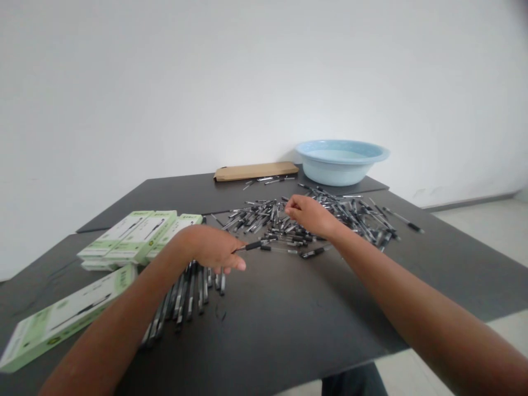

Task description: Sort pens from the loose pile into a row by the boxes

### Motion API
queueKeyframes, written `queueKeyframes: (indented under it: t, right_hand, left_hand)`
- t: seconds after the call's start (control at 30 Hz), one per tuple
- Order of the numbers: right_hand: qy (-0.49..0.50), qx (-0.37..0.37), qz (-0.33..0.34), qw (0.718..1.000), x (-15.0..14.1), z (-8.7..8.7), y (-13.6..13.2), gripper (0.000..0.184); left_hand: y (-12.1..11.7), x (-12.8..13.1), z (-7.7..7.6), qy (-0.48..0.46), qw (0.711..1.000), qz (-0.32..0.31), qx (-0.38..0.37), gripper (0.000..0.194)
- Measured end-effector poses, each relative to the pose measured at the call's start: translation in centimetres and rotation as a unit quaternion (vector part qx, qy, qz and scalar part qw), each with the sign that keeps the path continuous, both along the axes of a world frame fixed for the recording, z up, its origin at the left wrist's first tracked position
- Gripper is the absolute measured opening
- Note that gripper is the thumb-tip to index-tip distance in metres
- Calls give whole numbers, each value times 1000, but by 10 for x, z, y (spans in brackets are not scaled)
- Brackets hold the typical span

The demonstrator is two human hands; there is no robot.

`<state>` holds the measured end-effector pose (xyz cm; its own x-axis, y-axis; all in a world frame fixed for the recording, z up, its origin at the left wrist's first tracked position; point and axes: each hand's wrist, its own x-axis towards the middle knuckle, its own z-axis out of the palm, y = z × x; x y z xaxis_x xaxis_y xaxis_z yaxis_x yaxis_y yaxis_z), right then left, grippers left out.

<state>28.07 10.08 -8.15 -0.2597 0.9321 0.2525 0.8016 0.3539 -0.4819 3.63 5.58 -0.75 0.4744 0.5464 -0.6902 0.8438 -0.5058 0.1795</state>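
My left hand [216,248] is closed around a pen [252,246], whose black grip and tip point right toward the pile. Beneath that hand lies a row of pens [181,297], side by side and partly hidden by my wrist and forearm. Over the heap of loose pens [259,215] hangs my right hand [307,213], its fingers curled together. Whatever those fingers may hold cannot be made out. The loose pens have clear barrels and black grips, and they lie in all directions.
Green and white pen boxes [136,234] are stacked at the left, with another box [74,313] nearer me. A light blue basin [338,165] stands at the back right, beside a flat piece of cardboard [256,171]. The dark table [280,319] meets a white wall behind.
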Motion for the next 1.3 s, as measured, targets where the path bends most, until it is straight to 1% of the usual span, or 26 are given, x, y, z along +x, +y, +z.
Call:
queueKeyframes:
  t: [0.03, 0.07, 0.1, 0.13, 0.2, 0.23, 0.3, 0.37, 0.43, 0.5, 0.63, 0.73, 0.8, 0.93, 1.07, 1.17, 1.3]
  right_hand:
    - [52, -12, 20, 998, -2, -1, -9, 14]
    - [146, -38, 47, 987, -5, -3, -17, 13]
    - [240, -72, 78, 965, -8, -6, -24, 12]
    - [325, -103, 103, 934, -12, -10, -30, 12]
    - [439, -157, 134, 875, -20, -19, -39, 16]
    - [476, -177, 148, 849, -24, -23, -43, 19]
    - [525, -208, 178, 806, -31, -29, -47, 22]
    - [557, -229, 201, 772, -35, -31, -49, 25]
    - [580, -243, 210, 749, -36, -30, -50, 26]
    - [588, -242, 210, 743, -35, -27, -52, 26]
    - [579, -214, 227, 753, -35, -23, -57, 25]
    - [573, -210, 247, 753, -36, -22, -60, 27]
    - [566, -205, 254, 757, -37, -22, -61, 28]
    - [550, -205, 251, 770, -38, -21, -62, 30]
    - [548, -202, 247, 773, -37, -19, -64, 30]
    - [543, -197, 243, 780, -36, -19, -65, 29]
    - [537, -190, 239, 786, -36, -19, -66, 28]
  left_hand:
    - [-1, 0, 1, -6, 1000, 4, -3, 27]
    - [-1, -1, 2, -13, 1000, 8, -3, 27]
    - [-2, -1, 3, -19, 1000, 12, -2, 26]
    - [-3, -2, 4, -23, 1000, 16, 0, 26]
    - [-3, -3, 3, -24, 1000, 19, 3, 24]
    - [-2, -4, 1, -22, 1000, 18, 4, 24]
    - [0, -5, -2, -22, 1000, 13, 8, 25]
    - [3, -6, -5, -30, 999, 12, 11, 26]
    - [5, -7, -6, -36, 999, 10, 8, 26]
    - [6, -7, -6, -33, 999, 7, 4, 26]
    - [6, -4, -5, -15, 1000, 7, 5, 26]
    - [6, -1, -5, -10, 1000, 14, -8, 24]
    - [6, 0, -4, -7, 1000, 19, -10, 24]
    - [6, -1, -4, -7, 1000, 20, -5, 24]
    - [7, -4, -7, -23, 999, 23, -19, 24]
    - [8, -7, -9, -25, 999, 20, -15, 24]
    - [9, -9, -8, -27, 999, 17, -17, 22]
